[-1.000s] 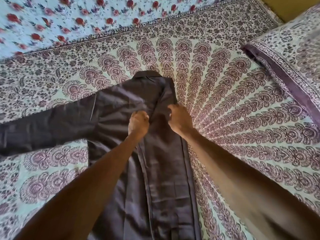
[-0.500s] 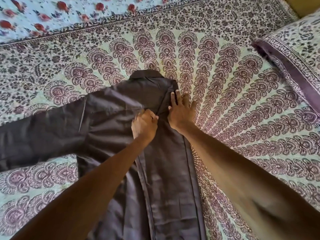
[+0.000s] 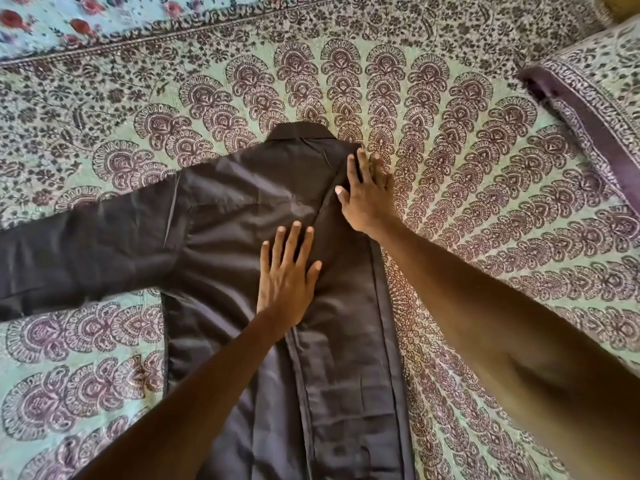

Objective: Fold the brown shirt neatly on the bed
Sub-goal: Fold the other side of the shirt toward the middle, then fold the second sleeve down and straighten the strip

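My left hand lies palm down in the middle of the brown shirt, fingers straight and a little spread, pressing the cloth flat. My right hand is flat too, fingers straight and close together. It presses the shirt's right shoulder edge just below the collar, and its outer fingers reach over onto the bed. Neither hand pinches or grips anything. The two are near each other, the right one farther from me.

The shirt lies spread on the bed with the collar pointing away from me and the body running toward me, out of the bottom of the view. Between my hands starts a long folded panel, turned inward from the right side, with straight stitched edges. One sleeve stretches flat to my left, past the frame's edge. The fabric is dark brown and smooth, with a faint sheen and shallow creases.

The bed's cover is pale green, printed with maroon scalloped motifs that fan outward in arcs and bordered by a band of small dark leaves. Beyond that border, at top left, lies a light blue cloth with red flowers. At upper right sits a pillow in a matching print with a plain purple band.
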